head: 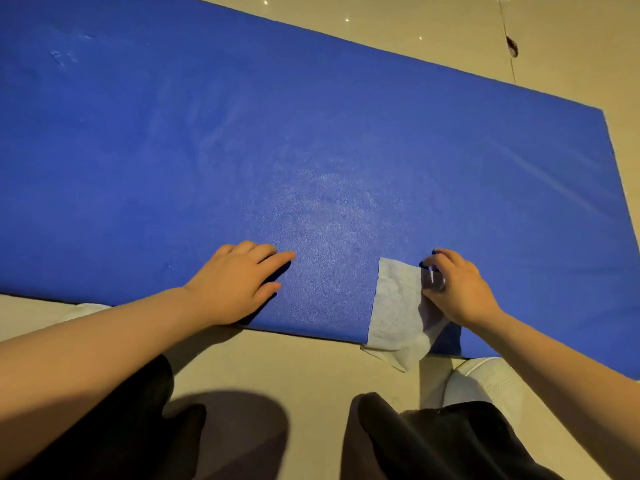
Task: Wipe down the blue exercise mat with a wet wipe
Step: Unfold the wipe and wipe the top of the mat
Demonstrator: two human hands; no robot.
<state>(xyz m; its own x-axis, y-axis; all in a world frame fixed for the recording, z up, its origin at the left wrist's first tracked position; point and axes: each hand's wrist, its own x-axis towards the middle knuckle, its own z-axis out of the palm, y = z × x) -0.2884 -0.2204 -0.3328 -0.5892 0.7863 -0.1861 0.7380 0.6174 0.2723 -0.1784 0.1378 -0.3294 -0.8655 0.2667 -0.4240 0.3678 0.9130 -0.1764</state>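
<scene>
My right hand (457, 289) pinched one edge of the thin, pale, rectangular wet wipe (398, 306), fingers curled onto it near the mat's near border, so that the sheet lay spread flat and not bunched. My left hand (239, 282) lay open, palm down, fingers straight, pressed on the wide blue foam exercise mat (311, 133) a little apart from the wipe; I judged it was there to pin the mat against sliding on the smooth floor while the other hand worked. The wipe's near corner hung over the mat's edge onto the glossy beige tiled floor (311, 368), which suggests the stroke was taking in the border itself. Between my hands and just beyond, the mat showed a paler, speckled sheen, probably dampness from wiping, though I could not be sure. The mat ran flat across the floor, well beyond reach on the left. I crouched at its long side, dark trouser knees (450, 441) low in view, a white shoe (481, 382) just beside the mat's edge. A dark chip (512, 46) marked a tile joint at the far right. Much of the mat appeared still to be wiped.
</scene>
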